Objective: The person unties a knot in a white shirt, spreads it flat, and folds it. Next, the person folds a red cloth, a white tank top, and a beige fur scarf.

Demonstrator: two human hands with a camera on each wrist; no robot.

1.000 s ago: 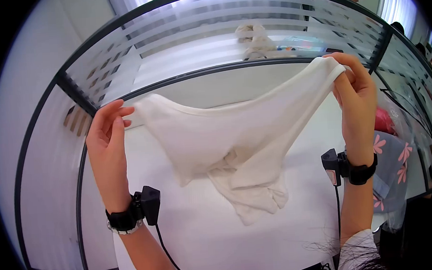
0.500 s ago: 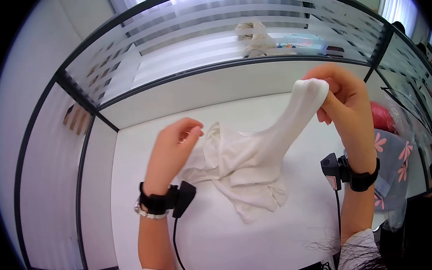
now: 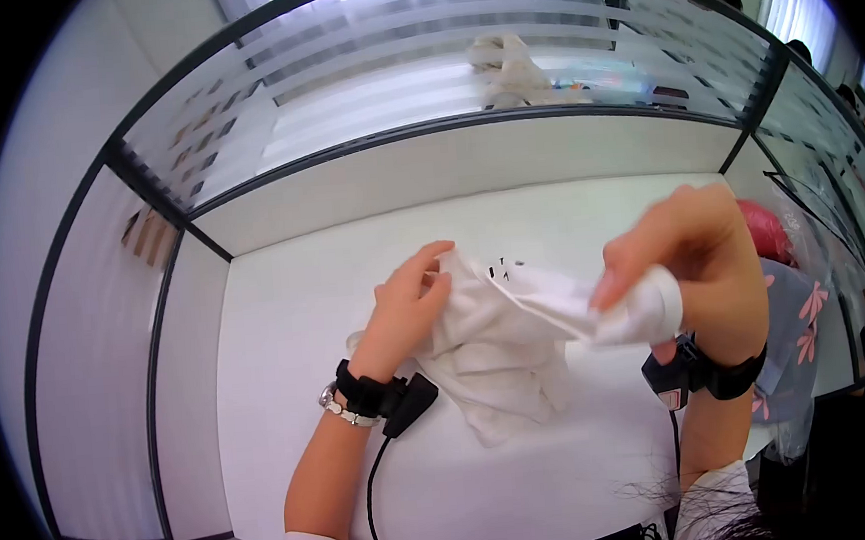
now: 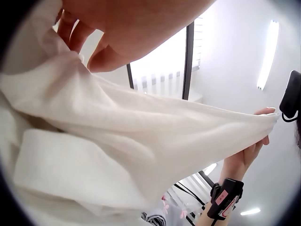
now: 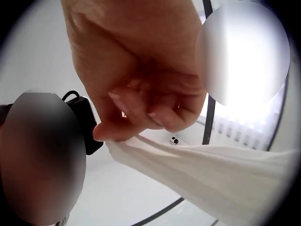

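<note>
Pinched between thumb and fingers of both the left hand [image 3: 407, 307] and the right hand [image 3: 705, 266]: white cloth [image 3: 503, 350], bunched over the middle of the table [image 3: 281, 321], nearer the left hand. Pulled out rightward from there, with long axis slanting slightly towards the table's near edge. Marked with small dark print [image 3: 501, 268] in the head view, unseen in the left wrist view. Blurred at the right hand from the head, but clearly pinched in the right wrist view.
</note>
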